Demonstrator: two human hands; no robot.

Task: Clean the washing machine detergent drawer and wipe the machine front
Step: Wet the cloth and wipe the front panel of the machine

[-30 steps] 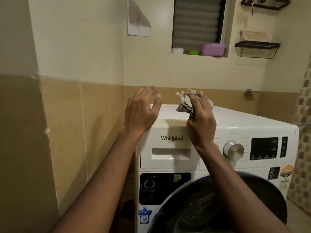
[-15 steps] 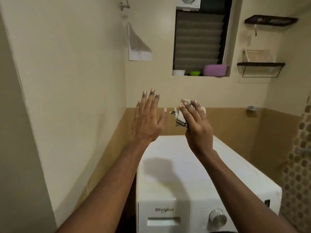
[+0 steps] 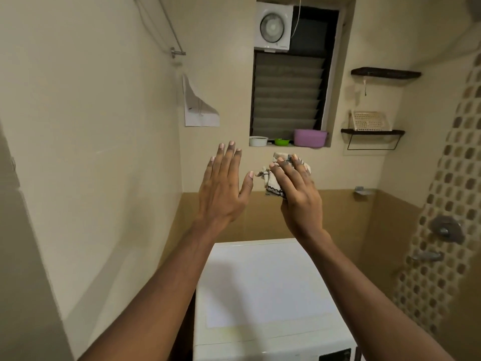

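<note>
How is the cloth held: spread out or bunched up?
Bunched up. The cloth is a crumpled wad gripped by the right hand.

You count 3 containers (image 3: 310,138) on the window (image 3: 286,100) sill, 2 shelves (image 3: 385,73) right of it, 1 washing machine (image 3: 260,295) below it, 1 cloth (image 3: 273,184).

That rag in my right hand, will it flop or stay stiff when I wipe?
The rag looks floppy: it bunches into folds in the right hand. Probably light, since one hand carries it easily. Its loose edge may trail.
</note>
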